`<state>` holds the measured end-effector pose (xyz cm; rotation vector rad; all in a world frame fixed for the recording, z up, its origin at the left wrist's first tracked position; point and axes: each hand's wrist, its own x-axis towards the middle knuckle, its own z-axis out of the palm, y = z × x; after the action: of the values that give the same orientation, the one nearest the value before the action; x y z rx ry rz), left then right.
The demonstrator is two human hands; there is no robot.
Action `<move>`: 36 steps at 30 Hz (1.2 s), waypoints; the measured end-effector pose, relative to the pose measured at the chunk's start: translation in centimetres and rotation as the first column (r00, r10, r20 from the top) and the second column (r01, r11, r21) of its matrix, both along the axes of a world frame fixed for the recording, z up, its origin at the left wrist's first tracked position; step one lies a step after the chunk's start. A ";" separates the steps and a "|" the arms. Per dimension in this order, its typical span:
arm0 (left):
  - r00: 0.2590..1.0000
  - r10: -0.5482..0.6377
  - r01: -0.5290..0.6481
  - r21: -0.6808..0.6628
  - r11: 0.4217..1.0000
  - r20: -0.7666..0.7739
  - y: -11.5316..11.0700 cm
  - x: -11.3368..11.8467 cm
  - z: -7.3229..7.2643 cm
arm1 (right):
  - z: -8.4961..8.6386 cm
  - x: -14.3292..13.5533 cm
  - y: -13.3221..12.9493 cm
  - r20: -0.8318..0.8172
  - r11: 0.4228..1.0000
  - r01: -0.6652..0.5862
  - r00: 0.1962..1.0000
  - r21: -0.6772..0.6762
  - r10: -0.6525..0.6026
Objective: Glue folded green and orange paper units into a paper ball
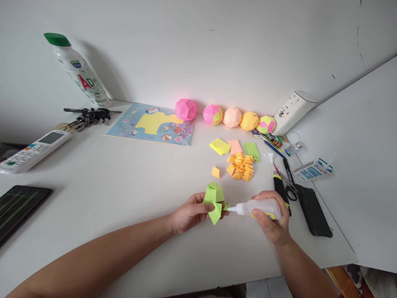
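Observation:
My left hand (194,211) grips a partly formed green folded-paper shape (214,196), thumb on top of it. A small green paper piece (226,207) shows at the fingertips of that hand. Wrapped around a white glue bottle (262,207) is my right hand (274,219); the bottle lies sideways with its nozzle tip at the small green piece. Beyond the hands, a pile of orange folded pieces (240,166) rests on the white table (149,174), with a single orange piece (215,172) to its left.
Several paper balls (232,118) line the wall behind stacked yellow paper (220,146). On the right are a cutter (281,193), scissors (291,192) and a black phone (314,211). A tall bottle (80,72), remote (35,150) and dark tablet (21,211) stand or lie left.

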<state>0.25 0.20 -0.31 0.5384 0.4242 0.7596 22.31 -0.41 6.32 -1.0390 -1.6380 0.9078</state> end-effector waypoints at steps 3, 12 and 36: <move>1.000 0.001 -0.001 0.003 1.000 -0.003 0.0 0.0 0.0 | 0.0 0.0 -0.1 0.003 1.000 0.003 1.000 0.002 -0.003; 1.000 -0.001 0.001 0.003 1.000 -0.019 0.0 0.0 0.3 | -0.4 -0.1 -0.2 0.019 0.999 0.030 0.999 0.018 -0.030; 1.000 0.008 -0.008 -0.003 1.000 -0.013 -0.1 0.0 0.3 | 0.6 -0.5 -0.2 -0.002 0.988 0.110 0.994 -0.105 -0.111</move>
<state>0.24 0.08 0.02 0.5389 0.4396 0.7633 21.81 -0.61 6.96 -1.1846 -1.5234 0.9305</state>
